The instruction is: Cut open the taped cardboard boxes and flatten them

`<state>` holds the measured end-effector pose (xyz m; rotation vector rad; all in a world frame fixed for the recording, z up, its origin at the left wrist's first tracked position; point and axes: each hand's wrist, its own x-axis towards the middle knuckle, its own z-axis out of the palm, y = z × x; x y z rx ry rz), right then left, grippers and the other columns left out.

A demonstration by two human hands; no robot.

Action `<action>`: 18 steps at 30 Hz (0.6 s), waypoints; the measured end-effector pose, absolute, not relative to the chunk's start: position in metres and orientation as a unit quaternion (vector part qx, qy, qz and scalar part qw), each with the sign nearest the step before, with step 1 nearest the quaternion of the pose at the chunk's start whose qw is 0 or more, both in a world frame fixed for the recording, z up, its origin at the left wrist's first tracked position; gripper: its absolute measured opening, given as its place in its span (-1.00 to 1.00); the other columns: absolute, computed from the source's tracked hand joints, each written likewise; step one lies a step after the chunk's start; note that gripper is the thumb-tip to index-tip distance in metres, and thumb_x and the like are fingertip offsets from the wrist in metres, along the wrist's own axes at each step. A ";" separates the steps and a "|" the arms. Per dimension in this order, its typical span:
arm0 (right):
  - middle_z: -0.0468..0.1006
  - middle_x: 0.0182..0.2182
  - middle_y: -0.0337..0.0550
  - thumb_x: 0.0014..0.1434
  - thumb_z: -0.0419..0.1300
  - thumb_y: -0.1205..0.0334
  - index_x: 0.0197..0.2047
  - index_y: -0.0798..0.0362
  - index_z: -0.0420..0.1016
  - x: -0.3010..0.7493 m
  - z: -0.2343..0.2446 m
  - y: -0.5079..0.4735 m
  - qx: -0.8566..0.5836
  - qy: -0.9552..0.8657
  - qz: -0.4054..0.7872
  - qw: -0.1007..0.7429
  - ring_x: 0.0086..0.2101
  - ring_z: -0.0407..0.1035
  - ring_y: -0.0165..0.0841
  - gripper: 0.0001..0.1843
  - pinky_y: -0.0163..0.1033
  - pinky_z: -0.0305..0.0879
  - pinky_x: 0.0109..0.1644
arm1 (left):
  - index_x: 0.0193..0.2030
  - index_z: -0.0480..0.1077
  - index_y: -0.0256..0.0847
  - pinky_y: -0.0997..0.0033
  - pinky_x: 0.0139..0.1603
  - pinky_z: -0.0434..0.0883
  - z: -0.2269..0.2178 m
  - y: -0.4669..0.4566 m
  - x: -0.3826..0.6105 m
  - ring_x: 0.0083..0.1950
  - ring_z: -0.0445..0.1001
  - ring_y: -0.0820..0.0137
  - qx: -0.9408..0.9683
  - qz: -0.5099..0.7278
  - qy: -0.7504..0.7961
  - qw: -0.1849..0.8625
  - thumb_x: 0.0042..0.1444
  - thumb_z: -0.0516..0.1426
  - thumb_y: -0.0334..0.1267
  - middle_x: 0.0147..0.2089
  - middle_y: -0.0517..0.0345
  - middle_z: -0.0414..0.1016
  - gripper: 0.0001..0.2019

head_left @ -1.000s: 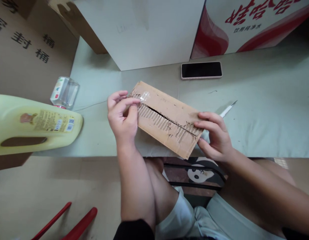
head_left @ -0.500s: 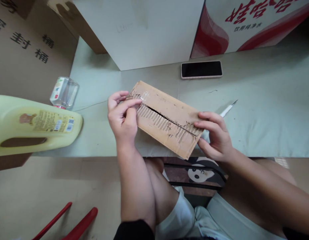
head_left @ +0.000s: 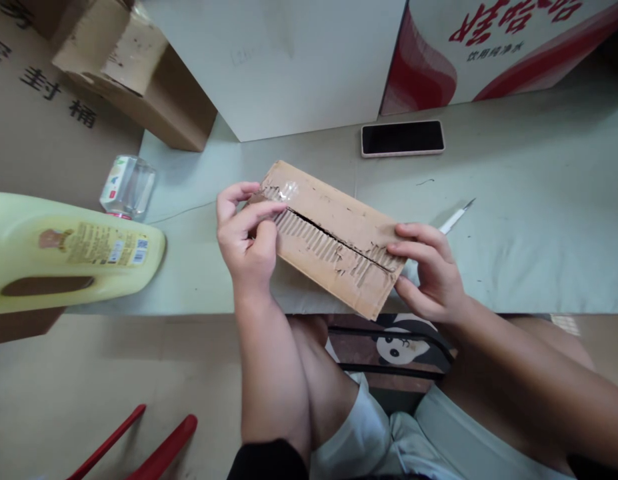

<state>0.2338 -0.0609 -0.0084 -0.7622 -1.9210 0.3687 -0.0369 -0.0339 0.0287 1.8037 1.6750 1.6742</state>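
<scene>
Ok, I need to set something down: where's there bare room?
Widest: the pale tablecloth right of the white knife, in front of the red-and-white box. A narrower patch lies between the yellow jug and left hand. Crowded: the left end, with jug, clear bottle and brown carton.

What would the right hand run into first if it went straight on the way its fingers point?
The cardboard box: the right hand already has its fingertips on one end. Past that, across the top, it would probably meet the left hand, though one view leaves depth unclear.
</scene>
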 end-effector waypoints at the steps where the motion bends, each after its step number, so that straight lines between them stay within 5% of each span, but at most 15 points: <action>1: 0.46 0.10 -0.07 0.14 0.15 0.37 0.27 -0.22 0.36 0.234 -0.008 -0.061 -0.317 -0.793 0.155 0.497 0.07 0.47 -0.11 -0.37 0.07 0.55 0.11 | -0.22 0.61 -0.09 0.08 0.31 0.46 0.029 -0.034 -0.037 0.17 0.47 0.23 0.603 0.556 0.567 0.077 0.01 0.09 -0.49 0.05 0.06 0.46 -0.67; 5: 0.46 0.10 -0.06 0.14 0.16 0.35 0.27 -0.23 0.37 0.234 -0.008 -0.061 -0.318 -0.795 0.153 0.493 0.08 0.47 -0.09 -0.38 0.07 0.55 0.11 | -0.11 0.54 -0.10 0.04 0.39 0.40 0.028 -0.034 -0.037 0.19 0.46 0.22 0.600 0.558 0.570 0.064 -0.05 0.10 -0.47 0.03 0.07 0.46 -0.63; 18: 0.46 0.10 -0.05 0.15 0.16 0.34 0.25 -0.21 0.37 0.234 -0.009 -0.062 -0.319 -0.795 0.153 0.493 0.08 0.46 -0.10 -0.40 0.09 0.54 0.12 | -0.30 0.69 -0.01 0.09 0.27 0.47 0.030 -0.032 -0.034 0.10 0.47 0.26 0.591 0.578 0.556 0.091 0.04 0.08 -0.55 0.00 0.07 0.47 -0.59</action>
